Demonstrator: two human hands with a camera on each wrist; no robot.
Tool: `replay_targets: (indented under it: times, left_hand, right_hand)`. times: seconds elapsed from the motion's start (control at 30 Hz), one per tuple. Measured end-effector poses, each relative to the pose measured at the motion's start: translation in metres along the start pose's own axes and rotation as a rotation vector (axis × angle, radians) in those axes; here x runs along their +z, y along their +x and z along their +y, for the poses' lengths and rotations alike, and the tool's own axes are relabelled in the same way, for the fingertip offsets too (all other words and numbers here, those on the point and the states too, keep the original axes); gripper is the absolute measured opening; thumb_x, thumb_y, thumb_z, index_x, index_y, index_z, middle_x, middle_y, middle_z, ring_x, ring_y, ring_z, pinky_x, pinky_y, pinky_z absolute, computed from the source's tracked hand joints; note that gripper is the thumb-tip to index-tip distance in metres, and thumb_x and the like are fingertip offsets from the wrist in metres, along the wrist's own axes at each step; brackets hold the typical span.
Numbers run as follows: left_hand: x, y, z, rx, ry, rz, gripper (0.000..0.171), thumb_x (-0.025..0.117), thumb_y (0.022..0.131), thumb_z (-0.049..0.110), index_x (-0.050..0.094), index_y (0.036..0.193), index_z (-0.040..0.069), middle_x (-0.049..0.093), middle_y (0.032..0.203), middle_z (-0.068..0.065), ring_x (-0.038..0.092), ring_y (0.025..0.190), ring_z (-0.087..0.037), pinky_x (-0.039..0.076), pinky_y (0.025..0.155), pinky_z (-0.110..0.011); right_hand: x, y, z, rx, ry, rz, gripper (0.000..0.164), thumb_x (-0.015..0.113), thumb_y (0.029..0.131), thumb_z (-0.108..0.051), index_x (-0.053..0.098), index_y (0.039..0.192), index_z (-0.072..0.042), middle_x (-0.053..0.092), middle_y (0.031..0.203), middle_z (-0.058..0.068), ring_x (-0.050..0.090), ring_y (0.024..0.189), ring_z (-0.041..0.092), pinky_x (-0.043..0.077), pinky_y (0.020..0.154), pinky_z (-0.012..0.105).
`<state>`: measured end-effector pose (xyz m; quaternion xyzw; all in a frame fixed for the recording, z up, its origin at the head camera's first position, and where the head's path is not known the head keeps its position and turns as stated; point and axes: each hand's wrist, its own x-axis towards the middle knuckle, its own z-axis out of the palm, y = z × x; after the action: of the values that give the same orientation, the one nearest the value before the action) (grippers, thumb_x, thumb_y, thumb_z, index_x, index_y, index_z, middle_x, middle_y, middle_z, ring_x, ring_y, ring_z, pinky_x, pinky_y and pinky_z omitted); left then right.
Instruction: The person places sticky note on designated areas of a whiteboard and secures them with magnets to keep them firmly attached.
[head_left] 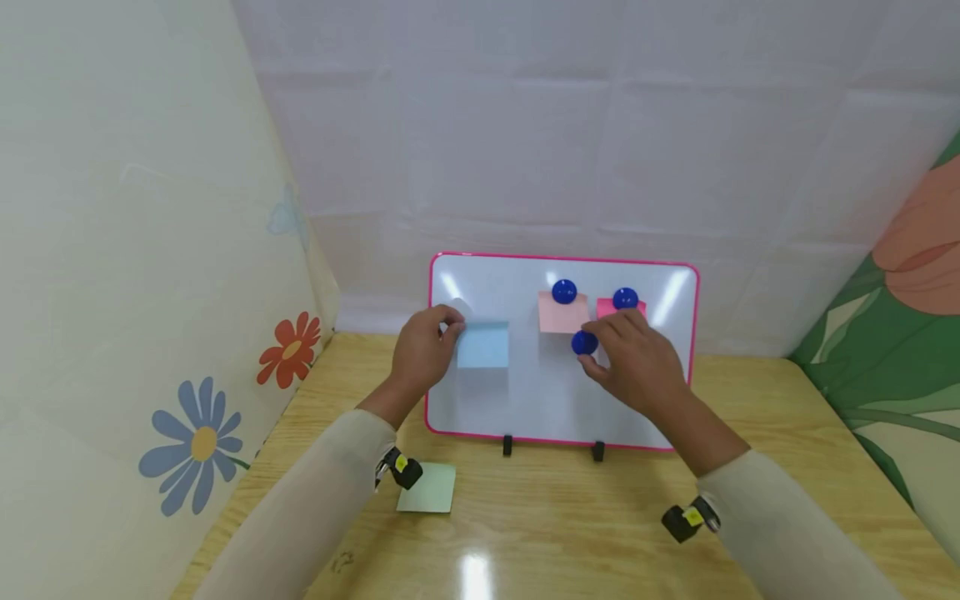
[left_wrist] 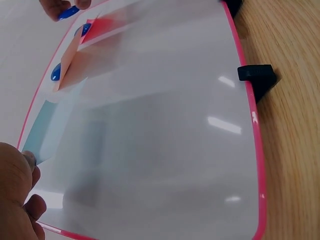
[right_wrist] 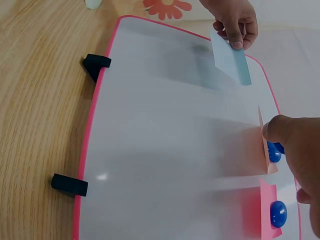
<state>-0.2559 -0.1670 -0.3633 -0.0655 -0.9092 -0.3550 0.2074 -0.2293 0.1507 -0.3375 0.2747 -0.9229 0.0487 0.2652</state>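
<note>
Pinching blue note [head_left: 483, 346] in left hand [head_left: 422, 352], magnet [head_left: 584, 342] in right hand [head_left: 637, 360], at whiteboard [head_left: 540, 404]; could drop note by loosening too soon.

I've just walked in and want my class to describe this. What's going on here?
A person's left hand pinches a light blue note by its edge at the whiteboard, while their right hand holds a blue magnet. The light blue note has no blue magnet on it yet. Other blue magnets hold up a pale pink note and a bright pink note. A pale green note lies on the table.
</note>
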Motion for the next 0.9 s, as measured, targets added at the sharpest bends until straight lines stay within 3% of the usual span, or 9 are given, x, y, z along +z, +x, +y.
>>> replay_targets:
  times: [0.33,0.9]
  left_hand:
    - [0.0,0.009,0.007,0.001,0.013,-0.001,0.014,0.067,0.102,0.023,0.071,0.11,0.013,0.068,0.108,-0.003,0.058,0.087,-0.023,0.055,0.075,-0.038]
    - [0.005,0.025,0.013,0.014,0.053,0.059,0.017,0.07,0.099,0.023,0.073,0.112,0.012,0.068,0.11,-0.005,0.058,0.1,-0.025,0.056,0.088,-0.043]
  right_hand:
    - [-0.001,0.013,-0.004,0.012,-0.015,0.006,0.052,0.083,0.086,-0.034,0.065,0.127,-0.008,0.064,0.119,0.012,0.056,0.116,0.031,0.057,0.084,0.045]
    - [0.002,0.032,-0.005,0.022,0.011,0.052,0.049,0.082,0.087,-0.034,0.067,0.125,-0.007,0.067,0.121,0.013,0.057,0.116,0.033,0.057,0.084,0.046]
